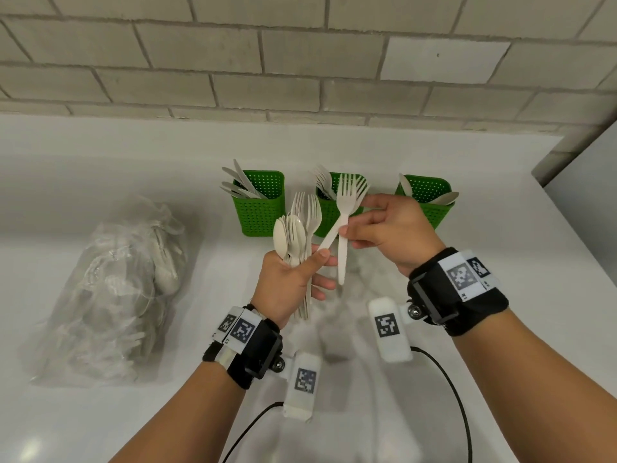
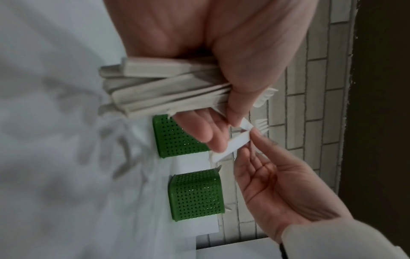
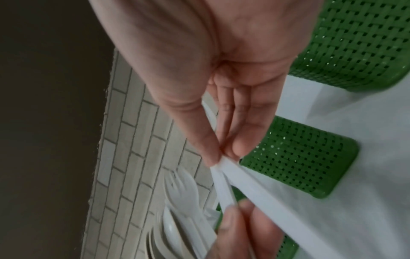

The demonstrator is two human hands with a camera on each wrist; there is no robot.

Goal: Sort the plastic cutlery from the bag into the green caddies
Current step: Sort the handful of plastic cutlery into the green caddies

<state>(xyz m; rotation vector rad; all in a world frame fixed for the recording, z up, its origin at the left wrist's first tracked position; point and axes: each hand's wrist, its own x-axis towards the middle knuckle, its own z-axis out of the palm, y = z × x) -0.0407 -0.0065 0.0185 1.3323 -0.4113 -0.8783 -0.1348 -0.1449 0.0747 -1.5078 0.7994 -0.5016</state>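
1. Head view: the left hand clenches a mixed bundle of spoons and forks upright, likely as a reserve for sorting. The right hand pinches two forks by their necks, in front of the middle caddy at the counter's back edge, which already holds forks. The bag lies toward the left edge.
2. Left wrist view: handle ends fan out from the closed fist; the thumb also touches one fork's handle.
3. Right wrist view: thumb and fingertips squeeze where both handles meet.
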